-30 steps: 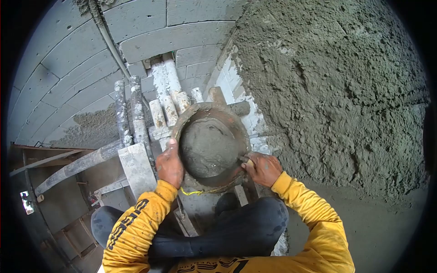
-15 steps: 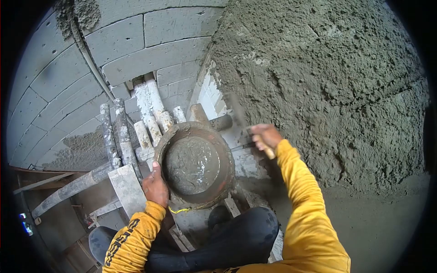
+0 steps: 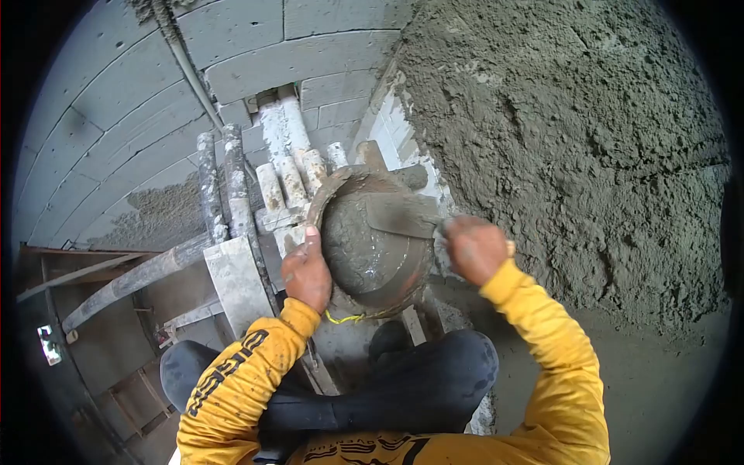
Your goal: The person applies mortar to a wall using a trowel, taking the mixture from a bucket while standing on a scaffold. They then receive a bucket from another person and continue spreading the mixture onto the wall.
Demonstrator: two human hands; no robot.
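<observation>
A round bucket [image 3: 416, 271] coated in mortar stands in front of my knees. Wet grey mortar [image 3: 353, 244] lies inside it. My left hand [image 3: 307, 273] grips the bucket's left side, with the thumb up at the rim. On the other side, my right hand [image 3: 476, 249] is closed round the handle of a trowel [image 3: 401, 215]. Its flat, mortar-smeared blade reaches over the right part of the bucket, at or just above the mortar. Most of the handle is hidden in my fist; only its pale end shows.
Rough wet mortar covers the wall [image 3: 573, 155] at the right. Bare grey blockwork [image 3: 232, 39] rises at the back left. Several mortar-spattered pipes [image 3: 234, 178] stand behind the bucket, and a pale board [image 3: 240, 283] lies left of it. A yellow cord [image 3: 343, 318] hangs at the bucket's near side.
My right hand has brought the trowel from beside the wall to over the bucket. My left hand keeps its hold on the bucket. The whole view has shifted.
</observation>
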